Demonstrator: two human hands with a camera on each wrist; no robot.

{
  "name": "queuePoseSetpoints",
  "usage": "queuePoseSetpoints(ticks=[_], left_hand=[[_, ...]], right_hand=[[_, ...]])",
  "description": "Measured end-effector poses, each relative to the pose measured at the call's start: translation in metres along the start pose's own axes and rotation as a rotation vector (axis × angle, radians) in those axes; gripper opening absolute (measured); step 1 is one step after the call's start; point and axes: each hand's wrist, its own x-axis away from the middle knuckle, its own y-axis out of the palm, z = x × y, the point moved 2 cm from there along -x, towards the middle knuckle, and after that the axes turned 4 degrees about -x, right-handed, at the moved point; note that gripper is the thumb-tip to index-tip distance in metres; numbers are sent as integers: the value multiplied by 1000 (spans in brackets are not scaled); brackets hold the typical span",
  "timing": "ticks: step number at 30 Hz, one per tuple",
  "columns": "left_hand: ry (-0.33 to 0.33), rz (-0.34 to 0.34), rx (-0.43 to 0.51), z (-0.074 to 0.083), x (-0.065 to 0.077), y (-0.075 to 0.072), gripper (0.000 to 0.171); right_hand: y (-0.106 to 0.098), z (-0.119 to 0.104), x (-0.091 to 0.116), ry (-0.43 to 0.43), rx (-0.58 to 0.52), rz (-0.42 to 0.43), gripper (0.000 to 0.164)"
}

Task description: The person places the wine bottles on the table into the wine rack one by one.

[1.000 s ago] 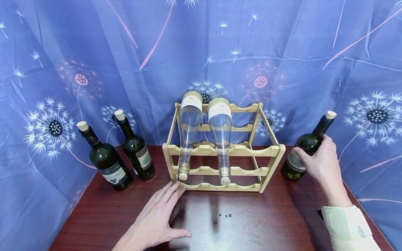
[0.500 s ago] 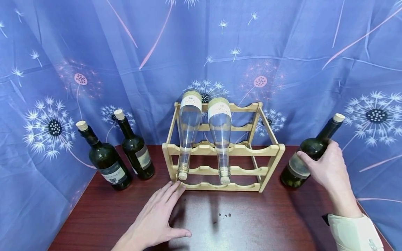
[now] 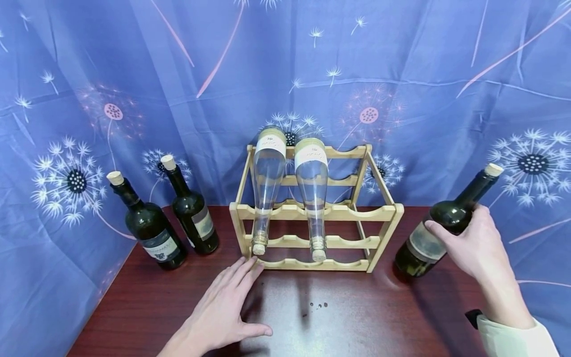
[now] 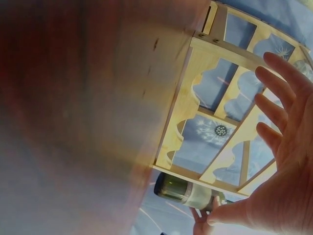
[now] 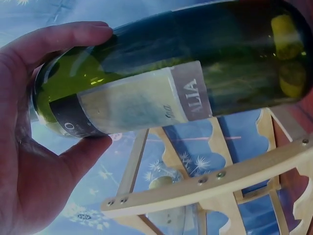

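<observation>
My right hand (image 3: 477, 248) grips a corked dark green wine bottle (image 3: 426, 243) right of the wooden wine rack (image 3: 383, 214). The bottle tilts, its neck leaning right; whether its base touches the table I cannot tell. In the right wrist view thumb and fingers wrap the labelled bottle (image 5: 142, 93) near its shoulder. My left hand (image 3: 218, 307) lies with fingers extended at the rack's front left foot, thumb spread, holding nothing. Two clear corked bottles (image 3: 269, 163) lie neck-forward on the rack's top tier, in its left part.
Two corked dark wine bottles, one with a white-and-blue label (image 3: 161, 248) and one slimmer (image 3: 196, 218), stand on the left of the dark red table (image 3: 357, 322). A blue dandelion-print curtain (image 3: 223, 59) encloses the back and sides. Small dark spots mark the tabletop.
The right hand has moved right and toward the front, tipping the dark bottle further to the right and bringing its base slightly forward. The left hand and rack stay put.
</observation>
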Motion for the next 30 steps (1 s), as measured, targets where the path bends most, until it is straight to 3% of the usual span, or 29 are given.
queuePoseSetpoints(ticks=[15,30], left_hand=[[1,2,3,1,-2,-2,117],[-29,-19,13,2,-2,-3,116]], right_hand=[[-11,0,22,19,14,-73,97],[-10,1,39,35,-48,-135,70]])
